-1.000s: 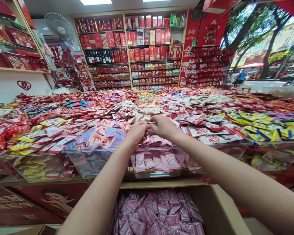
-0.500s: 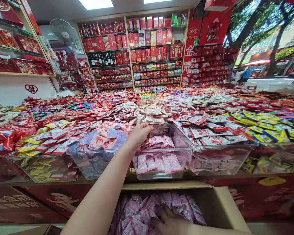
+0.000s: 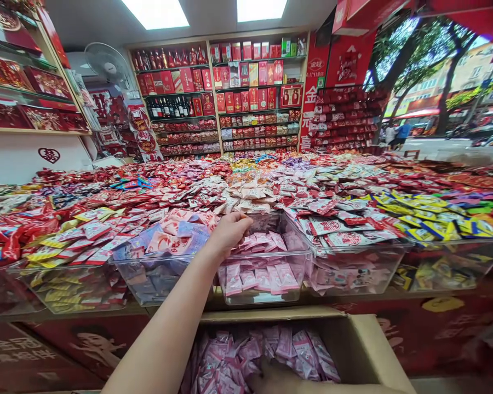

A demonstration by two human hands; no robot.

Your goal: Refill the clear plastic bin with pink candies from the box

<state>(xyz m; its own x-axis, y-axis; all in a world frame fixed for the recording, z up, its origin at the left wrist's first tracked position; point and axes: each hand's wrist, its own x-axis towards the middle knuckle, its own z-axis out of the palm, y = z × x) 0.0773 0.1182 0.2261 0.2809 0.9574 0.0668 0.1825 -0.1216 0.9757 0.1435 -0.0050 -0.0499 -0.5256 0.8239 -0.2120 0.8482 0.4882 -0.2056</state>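
Note:
My left hand (image 3: 229, 234) is curled above the left side of a clear plastic bin (image 3: 263, 298) with small pink candy packets (image 3: 267, 239) in it. Its fingers are bent inward, and whatever they hold is hidden. Below the counter stands an open cardboard box (image 3: 376, 342), filled with the same kind of pink packets (image 3: 219, 361). My right hand (image 3: 273, 375) is down among the packets in that box. Shadow and the packets hide its fingertips.
Left of the pink bin is a bin of blue and pink packets (image 3: 184, 235); to its right, one with white-and-red packets (image 3: 328, 225). Heaps of wrapped candy (image 3: 189, 175) spread behind. A fan (image 3: 107, 64) and shelves of red boxes (image 3: 252, 98) stand at the back.
My right hand has sunk deeper among the packets in the box, its fingers less visible now. My left hand stays over the bin's left side. The view has tilted up slightly.

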